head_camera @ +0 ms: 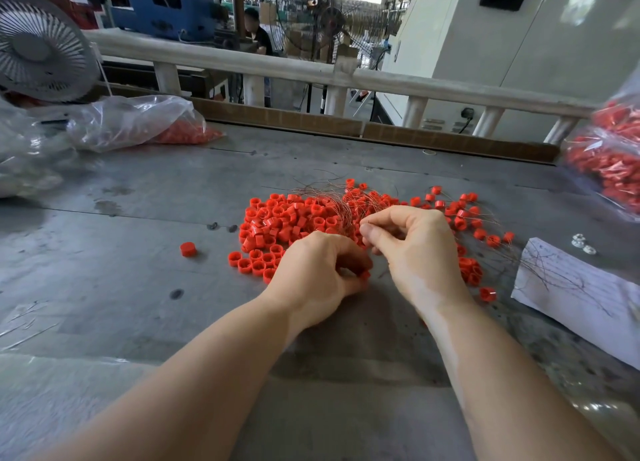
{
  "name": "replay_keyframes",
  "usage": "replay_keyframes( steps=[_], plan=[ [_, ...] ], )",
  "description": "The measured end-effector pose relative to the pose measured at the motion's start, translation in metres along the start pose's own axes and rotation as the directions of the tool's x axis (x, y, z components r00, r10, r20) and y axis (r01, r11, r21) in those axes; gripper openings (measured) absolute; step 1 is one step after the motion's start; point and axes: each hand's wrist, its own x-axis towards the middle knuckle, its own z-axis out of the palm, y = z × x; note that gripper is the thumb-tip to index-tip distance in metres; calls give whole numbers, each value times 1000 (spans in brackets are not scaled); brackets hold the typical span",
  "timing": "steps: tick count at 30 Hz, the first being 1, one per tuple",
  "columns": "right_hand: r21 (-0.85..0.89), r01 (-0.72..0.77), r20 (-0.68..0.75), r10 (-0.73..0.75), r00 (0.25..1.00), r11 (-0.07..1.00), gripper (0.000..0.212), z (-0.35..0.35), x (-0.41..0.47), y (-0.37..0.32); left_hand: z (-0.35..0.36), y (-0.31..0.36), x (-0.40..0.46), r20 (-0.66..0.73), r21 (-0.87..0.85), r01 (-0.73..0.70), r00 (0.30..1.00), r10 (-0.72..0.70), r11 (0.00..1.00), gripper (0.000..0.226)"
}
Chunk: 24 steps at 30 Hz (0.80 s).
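- Left hand [320,270] – fingers curled, pinching a red cap [364,275]
- Right hand [412,249] pinches a thin wire [370,223] over the cap pile [284,225] on the grey table [121,252]

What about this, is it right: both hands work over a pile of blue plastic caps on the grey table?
Only the colour is wrong: in the head view the plastic caps are red, not blue. The left hand and right hand do work over the pile on the grey table.
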Motion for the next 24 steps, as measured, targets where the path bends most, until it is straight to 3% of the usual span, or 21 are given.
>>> replay_keyframes(
  steps=[3, 6, 8, 10, 13, 15, 19, 24],
  plan=[
    [8, 2, -8, -2, 1000, 1000, 6, 0, 0, 0, 1, 1, 1, -71, -28, -8, 997, 6, 1000, 21],
    [11, 1, -51, 0, 999, 1000, 11, -1, 1, -2, 0, 2, 3, -150, -320, 40, 984, -92, 947, 21],
    [-3, 2, -39, -2, 999, 1000, 17, -1, 1, -3, -3, 4, 4, -108, -614, 90, 975, -196, 784, 21],
    [-19, 16, -24, -17, 1000, 1000, 21, -1, 2, -4, -7, 5, 6, -42, -801, 129, 962, -270, 584, 22],
    [27, 47, -40, -46, 998, 999, 19, -2, 1, -7, -10, 7, 8, 32, -924, 148, 949, -314, 352, 20],
    [93, 63, -65, -57, 996, 994, 17, -3, 1, -7, -12, 8, 9, 52, -957, 137, 948, -314, 255, 21],
    [140, 105, -100, -92, 991, 985, 21, -4, 1, -8, -13, 9, 9, 62, -978, 120, 948, -312, 168, 25],
    [101, 152, -80, -144, 986, 983, 21, -3, 0, -10, -12, 8, 8, 38, -973, 104, 954, -297, 208, 18]
  ],
)
